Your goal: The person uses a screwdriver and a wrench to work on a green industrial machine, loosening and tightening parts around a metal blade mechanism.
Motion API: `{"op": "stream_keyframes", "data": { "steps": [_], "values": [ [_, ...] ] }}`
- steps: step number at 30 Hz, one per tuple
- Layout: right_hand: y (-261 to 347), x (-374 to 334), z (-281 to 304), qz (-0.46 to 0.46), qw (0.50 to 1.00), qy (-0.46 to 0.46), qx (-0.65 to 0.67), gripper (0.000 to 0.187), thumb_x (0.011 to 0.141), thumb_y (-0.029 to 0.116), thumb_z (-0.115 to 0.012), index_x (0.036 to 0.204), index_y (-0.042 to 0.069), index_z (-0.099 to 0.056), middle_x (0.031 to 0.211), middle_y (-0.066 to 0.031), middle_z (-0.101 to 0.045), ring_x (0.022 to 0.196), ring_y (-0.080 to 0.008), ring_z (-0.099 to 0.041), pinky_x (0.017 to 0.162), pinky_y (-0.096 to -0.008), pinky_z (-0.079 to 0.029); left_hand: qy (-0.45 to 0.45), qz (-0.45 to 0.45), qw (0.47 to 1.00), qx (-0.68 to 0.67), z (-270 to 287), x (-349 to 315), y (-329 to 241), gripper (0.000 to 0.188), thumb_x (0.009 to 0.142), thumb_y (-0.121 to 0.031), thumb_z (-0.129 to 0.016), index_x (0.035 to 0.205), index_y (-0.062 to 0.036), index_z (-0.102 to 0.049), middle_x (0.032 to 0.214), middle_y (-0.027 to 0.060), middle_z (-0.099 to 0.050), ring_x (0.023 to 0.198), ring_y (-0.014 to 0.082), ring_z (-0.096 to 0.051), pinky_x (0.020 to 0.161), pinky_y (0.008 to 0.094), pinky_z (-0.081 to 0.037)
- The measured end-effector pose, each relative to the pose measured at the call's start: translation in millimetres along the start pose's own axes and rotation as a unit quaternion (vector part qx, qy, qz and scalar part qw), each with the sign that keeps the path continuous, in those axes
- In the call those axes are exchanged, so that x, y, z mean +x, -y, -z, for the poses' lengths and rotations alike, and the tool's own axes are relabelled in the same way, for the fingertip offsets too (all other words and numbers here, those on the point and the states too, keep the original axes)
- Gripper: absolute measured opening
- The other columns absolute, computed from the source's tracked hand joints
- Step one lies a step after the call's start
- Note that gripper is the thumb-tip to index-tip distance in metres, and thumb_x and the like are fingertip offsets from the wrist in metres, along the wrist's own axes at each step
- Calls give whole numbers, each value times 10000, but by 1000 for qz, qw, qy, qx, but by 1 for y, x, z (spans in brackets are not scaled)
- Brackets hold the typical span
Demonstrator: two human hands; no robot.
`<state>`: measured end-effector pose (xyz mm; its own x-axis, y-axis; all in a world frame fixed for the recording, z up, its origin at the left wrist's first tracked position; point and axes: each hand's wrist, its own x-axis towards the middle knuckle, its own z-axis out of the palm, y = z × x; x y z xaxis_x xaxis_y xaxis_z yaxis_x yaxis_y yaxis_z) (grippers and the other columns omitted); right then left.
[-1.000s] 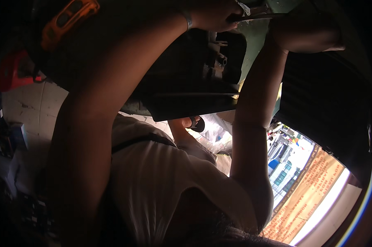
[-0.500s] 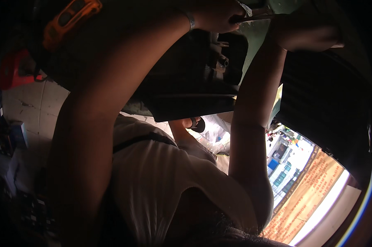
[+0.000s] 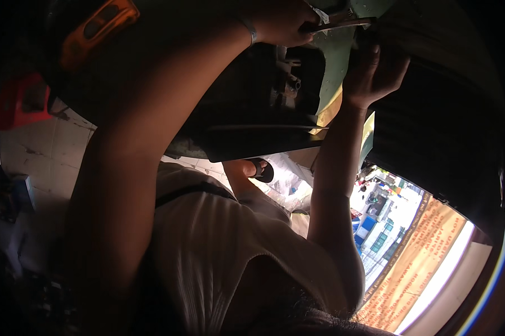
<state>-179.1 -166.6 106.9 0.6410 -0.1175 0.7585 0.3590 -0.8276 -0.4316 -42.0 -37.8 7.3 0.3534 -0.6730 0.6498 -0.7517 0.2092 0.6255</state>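
Observation:
My left hand (image 3: 283, 22), raised at the top and wearing a wrist band, is closed round the end of a thin, slightly curved metal strip (image 3: 344, 24). The strip runs to the right across a green painted panel (image 3: 336, 61). Below and right of its far end is my right hand (image 3: 375, 78), palm partly turned toward me, thumb up and fingers apart against a dark ribbed panel (image 3: 426, 106). Shadow hides some of its fingertips. Nothing shows in its grasp. A dark opening with a metal fitting (image 3: 292, 84) lies between my forearms.
A black panel edge (image 3: 263, 148) crosses below the opening. At the left are an orange case-like object (image 3: 98, 28), a red plastic stool-like object (image 3: 23, 106) and boxes (image 3: 20, 193) on a tiled floor (image 3: 53, 157). A sandalled foot (image 3: 261, 169) stands below; a printed banner (image 3: 414, 263) hangs lower right.
My right hand has moved down and left from the dark panel's upper part, and its fingers now point up. My left hand keeps its hold on the strip, shifted slightly left with the view.

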Motion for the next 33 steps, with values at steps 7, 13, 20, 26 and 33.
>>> {"op": "stream_keyframes", "data": {
  "steps": [7,13,20,26,33],
  "values": [
    [45,-74,40,-179,879,377,-230,286,800,100,-809,1057,24,-708,958,-101,-745,864,-254,-698,780,-386,-542,-80,-14,990,-115,-3,0,-9,180,803,-139,-753,933,-29,-696,886,178,-731,875,366,-722,785,448,-562],
    [37,-76,35,-132,883,398,-213,237,844,102,-762,1057,16,-704,896,-140,-727,786,-309,-716,699,-410,-543,-73,9,993,-94,-1,-3,-8,161,808,-152,-743,925,-55,-689,828,172,-717,812,368,-716,731,460,-558],
    [34,-76,29,-36,856,426,-291,147,884,159,-704,951,31,-679,826,-140,-705,741,-318,-706,656,-434,-523,-65,21,993,-98,3,-4,-11,143,816,-159,-735,911,-73,-671,822,162,-720,803,368,-716,719,468,-558],
    [31,-74,25,14,854,417,-310,173,886,227,-690,906,58,-660,774,-113,-670,681,-317,-663,641,-458,-472,-70,21,993,-96,2,-4,-12,141,821,-165,-734,912,-76,-673,831,167,-721,816,368,-717,727,466,-558],
    [26,-75,25,-3,840,445,-312,167,897,212,-684,905,50,-642,793,-115,-656,686,-341,-644,635,-455,-469,-84,11,991,-104,1,-4,-11,128,823,-156,-727,890,-68,-662,821,167,-717,822,365,-717,732,462,-557]
  ]
}}
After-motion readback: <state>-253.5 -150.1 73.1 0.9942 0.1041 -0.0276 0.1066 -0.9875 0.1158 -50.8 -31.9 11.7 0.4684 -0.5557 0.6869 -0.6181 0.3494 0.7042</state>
